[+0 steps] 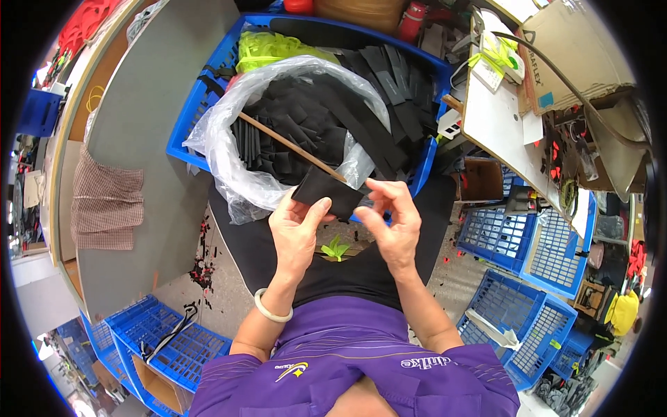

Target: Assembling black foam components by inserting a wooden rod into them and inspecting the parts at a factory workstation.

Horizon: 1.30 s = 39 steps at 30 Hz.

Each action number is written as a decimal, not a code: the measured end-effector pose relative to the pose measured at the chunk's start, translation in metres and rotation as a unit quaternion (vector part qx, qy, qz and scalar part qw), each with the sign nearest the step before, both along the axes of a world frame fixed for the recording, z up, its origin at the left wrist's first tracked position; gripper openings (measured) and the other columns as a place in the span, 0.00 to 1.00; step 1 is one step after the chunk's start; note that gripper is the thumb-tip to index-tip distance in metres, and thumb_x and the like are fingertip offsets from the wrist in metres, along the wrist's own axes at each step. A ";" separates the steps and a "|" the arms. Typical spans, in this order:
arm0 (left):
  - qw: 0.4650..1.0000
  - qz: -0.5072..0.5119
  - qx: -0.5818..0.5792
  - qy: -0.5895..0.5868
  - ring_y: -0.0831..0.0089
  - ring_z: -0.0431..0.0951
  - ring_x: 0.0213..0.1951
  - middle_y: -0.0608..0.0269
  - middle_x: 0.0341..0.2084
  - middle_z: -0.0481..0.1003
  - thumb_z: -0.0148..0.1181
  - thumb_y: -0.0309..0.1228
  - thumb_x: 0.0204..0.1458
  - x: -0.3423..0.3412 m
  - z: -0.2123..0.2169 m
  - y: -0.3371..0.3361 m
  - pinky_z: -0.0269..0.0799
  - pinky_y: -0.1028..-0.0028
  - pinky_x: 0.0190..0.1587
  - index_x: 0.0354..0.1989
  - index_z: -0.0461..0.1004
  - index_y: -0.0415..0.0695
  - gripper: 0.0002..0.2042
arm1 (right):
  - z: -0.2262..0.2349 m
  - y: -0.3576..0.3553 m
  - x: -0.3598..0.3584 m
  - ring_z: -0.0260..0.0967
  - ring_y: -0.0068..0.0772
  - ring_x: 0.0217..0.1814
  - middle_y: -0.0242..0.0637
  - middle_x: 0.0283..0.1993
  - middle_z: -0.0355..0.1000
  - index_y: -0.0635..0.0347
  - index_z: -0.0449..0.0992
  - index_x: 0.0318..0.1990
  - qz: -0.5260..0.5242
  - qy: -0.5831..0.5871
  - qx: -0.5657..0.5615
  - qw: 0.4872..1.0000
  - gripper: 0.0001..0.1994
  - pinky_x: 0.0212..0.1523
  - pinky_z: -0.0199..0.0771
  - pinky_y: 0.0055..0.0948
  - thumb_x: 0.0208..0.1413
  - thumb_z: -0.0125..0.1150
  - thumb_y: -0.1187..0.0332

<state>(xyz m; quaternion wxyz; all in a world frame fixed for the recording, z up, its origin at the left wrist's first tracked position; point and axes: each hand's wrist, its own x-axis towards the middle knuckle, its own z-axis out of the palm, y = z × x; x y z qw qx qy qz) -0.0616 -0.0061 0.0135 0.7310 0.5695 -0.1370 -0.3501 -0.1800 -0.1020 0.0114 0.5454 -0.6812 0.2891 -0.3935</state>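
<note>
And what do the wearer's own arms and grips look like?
The left grip and right grip are ungloved. A smooth, pale, round bangle circles the left wrist; nothing visible is worn on the right wrist. The short sleeves are purple with fine pale lines.

Flat black rectangular piece (331, 192), tilted in the left hand (295, 228), beside the right hand (396, 221)

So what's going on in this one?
A person's left hand pinches a flat black piece, with the right hand at its right edge. Just beyond, a clear plastic bag full of black pieces sits in a blue crate. A brown stick slants over the bag's opening.
</note>
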 end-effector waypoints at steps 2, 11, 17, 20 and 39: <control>1.000 -0.006 0.002 0.015 0.74 0.78 0.32 0.57 0.33 0.76 0.59 0.21 0.49 -0.003 0.003 0.000 0.79 0.77 0.32 0.40 0.71 0.35 0.10 | 0.013 0.002 0.008 0.62 0.19 0.29 0.33 0.37 0.67 0.61 0.74 0.45 0.014 0.017 -0.049 0.999 0.20 0.29 0.65 0.18 0.40 0.68 0.76; 0.958 -0.065 -0.037 0.277 0.68 0.79 0.32 0.56 0.34 0.76 0.56 0.25 0.53 0.016 -0.003 0.003 0.79 0.74 0.32 0.41 0.69 0.37 0.09 | -0.011 -0.003 -0.007 0.67 0.22 0.38 0.35 0.45 0.67 0.66 0.71 0.50 0.102 -0.122 0.224 0.962 0.21 0.41 0.69 0.20 0.45 0.60 0.82; 0.948 -0.087 -0.062 0.301 0.67 0.79 0.35 0.57 0.36 0.75 0.57 0.25 0.52 0.006 -0.001 -0.010 0.79 0.70 0.36 0.41 0.69 0.39 0.09 | 0.005 -0.003 -0.007 0.69 0.22 0.36 0.34 0.36 0.72 0.65 0.71 0.49 0.040 -0.105 0.205 0.972 0.19 0.38 0.70 0.21 0.47 0.54 0.83; 0.950 -0.065 -0.045 0.302 0.62 0.77 0.40 0.55 0.38 0.74 0.56 0.22 0.51 -0.003 -0.007 -0.016 0.77 0.63 0.40 0.42 0.67 0.40 0.10 | 0.010 -0.008 -0.015 0.70 0.23 0.34 0.35 0.34 0.72 0.63 0.75 0.41 -0.021 0.022 0.008 0.999 0.14 0.36 0.71 0.22 0.44 0.53 0.82; 0.934 -0.132 0.010 -0.331 0.73 0.69 0.34 0.60 0.40 0.66 0.57 0.19 0.43 -0.036 -0.013 -0.044 0.68 0.78 0.32 0.39 0.72 0.33 0.12 | -0.002 -0.008 -0.030 0.70 0.43 0.29 0.42 0.29 0.68 0.68 0.71 0.31 -0.142 0.083 -0.242 0.956 0.05 0.28 0.71 0.34 0.45 0.56 0.78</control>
